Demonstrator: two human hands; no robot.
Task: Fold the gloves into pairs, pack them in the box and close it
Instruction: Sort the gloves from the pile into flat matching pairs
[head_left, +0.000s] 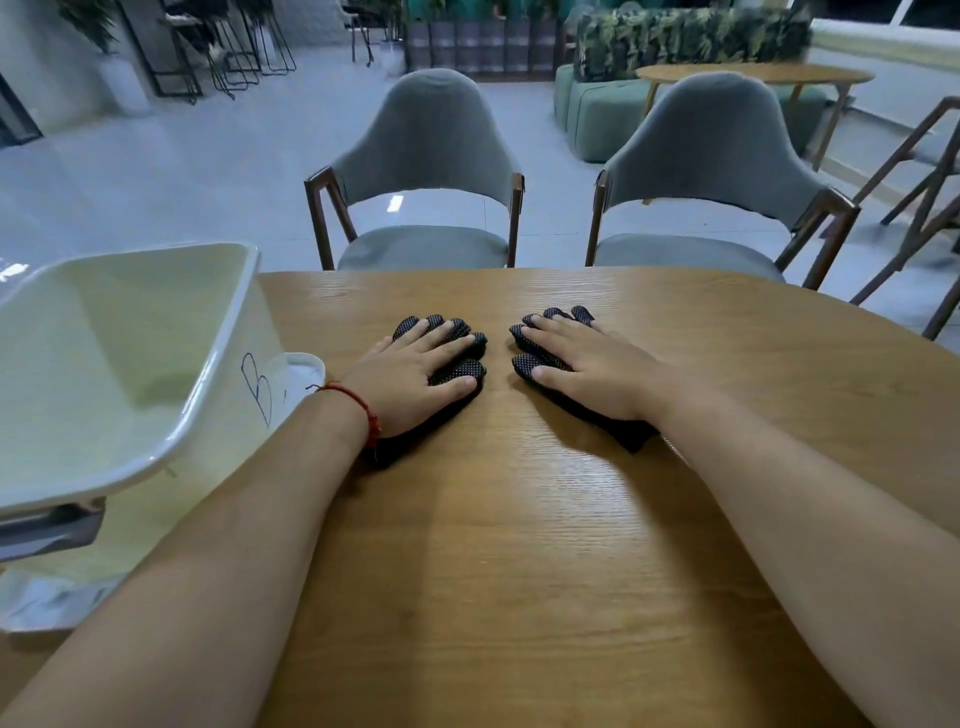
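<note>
L hand (410, 382), R hand (597, 374) flat on gloves (460, 370), glove fingertips pointing away.

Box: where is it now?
Head view, far left: the box stands open on the table, just left of the left hand and its glove.

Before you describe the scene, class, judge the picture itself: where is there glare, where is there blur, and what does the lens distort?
Head view, glare: soft sheen on the table beside the right forearm; head view, blur: wooden frames at the right edge smear, dotted gloves look sharp; head view, distortion: the table's far edge bows, the box stretches.
</note>
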